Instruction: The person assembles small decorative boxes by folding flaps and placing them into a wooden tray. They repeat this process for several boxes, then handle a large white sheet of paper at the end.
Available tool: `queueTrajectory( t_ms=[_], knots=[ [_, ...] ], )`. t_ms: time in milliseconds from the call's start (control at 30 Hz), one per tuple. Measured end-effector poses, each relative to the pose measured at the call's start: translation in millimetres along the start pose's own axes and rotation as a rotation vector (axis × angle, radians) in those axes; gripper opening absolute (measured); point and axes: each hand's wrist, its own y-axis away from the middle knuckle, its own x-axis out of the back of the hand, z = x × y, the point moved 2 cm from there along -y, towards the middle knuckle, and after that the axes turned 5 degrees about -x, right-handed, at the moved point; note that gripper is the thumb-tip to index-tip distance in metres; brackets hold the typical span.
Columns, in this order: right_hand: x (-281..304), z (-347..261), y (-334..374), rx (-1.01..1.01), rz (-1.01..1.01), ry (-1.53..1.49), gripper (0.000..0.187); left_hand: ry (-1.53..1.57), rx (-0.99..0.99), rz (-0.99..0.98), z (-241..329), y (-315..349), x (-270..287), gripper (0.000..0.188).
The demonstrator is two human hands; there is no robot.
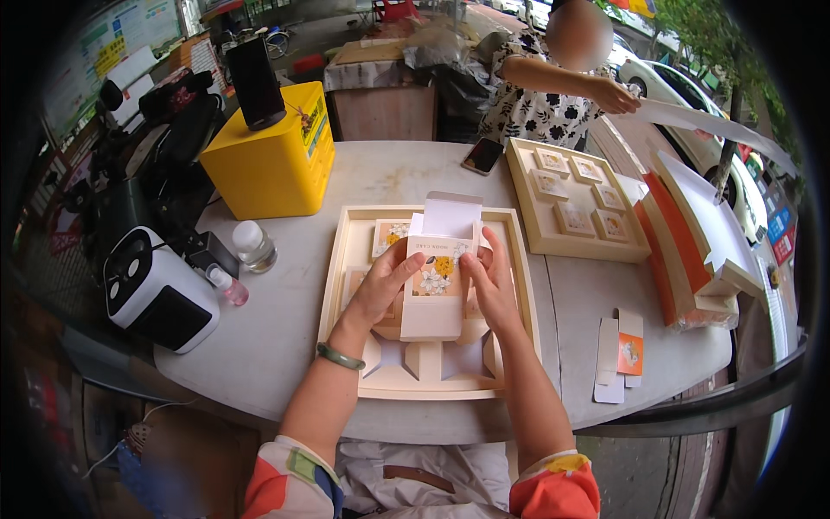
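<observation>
Between my two hands is a small floral paper box [437, 275], its end flaps open at the top and bottom. My left hand [386, 284] grips its left side, thumb on the printed face. My right hand [490, 275] holds the right edge, thumb also on the front. Beneath them lies a cream tray [332, 298] with dividers and boxed compartments. A floral box [391, 232] sits in its upper left compartment; my hands partly hide others. Two front compartments show bare lavender-grey bottoms.
A second tray [538, 232] holding several small boxes stands at the right, near a person [540, 95] holding a white strip. A flattened carton [621, 356] lies front right, beside stacked cardboard [683, 242]. Leftward are a yellow cabinet [268, 164], bottles [254, 246] and a white-black device [162, 290].
</observation>
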Motion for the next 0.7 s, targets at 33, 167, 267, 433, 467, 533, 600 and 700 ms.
queueTrajectory(
  t_ms=[33, 167, 267, 433, 467, 533, 600, 700],
  knots=[
    [-0.2, -0.7, 0.9, 0.004, 0.005, -0.021, 0.057, -0.025, -0.018, -0.017, 1.6, -1.2, 0.0, 0.051],
    [0.6, -2.6, 3.3, -0.029, 0.003, -0.034, 0.05, 0.03, 0.057, -0.005, 6.0, 2.1, -2.5, 0.053],
    [5.0, 1.2, 1.9, -0.113, -0.075, -0.169, 0.039, -0.07, -0.004, 0.046, 1.1, -0.1, 1.8, 0.052],
    [1.5, 12.3, 1.6, -0.151, -0.108, -0.107, 0.035, -0.068, -0.051, 0.193, 3.7, -1.0, 2.6, 0.036],
    [2.9, 13.5, 0.8, -0.147, -0.114, -0.094, 0.035, -0.022, -0.019, 0.184, 3.8, -0.3, 2.8, 0.029],
    [2.5, 11.5, 1.3, -0.153, -0.117, -0.106, 0.034, 0.019, 0.034, 0.173, 4.1, 0.9, 1.5, 0.029],
    [-0.5, 3.9, 4.4, -0.171, -0.111, -0.156, 0.033, -0.002, 0.032, 0.173, 3.6, 2.5, 2.5, 0.03],
    [2.0, 2.6, 4.4, -0.182, -0.128, -0.064, 0.033, -0.099, -0.036, 0.19, 1.7, 0.6, 0.6, 0.031]
  ],
)
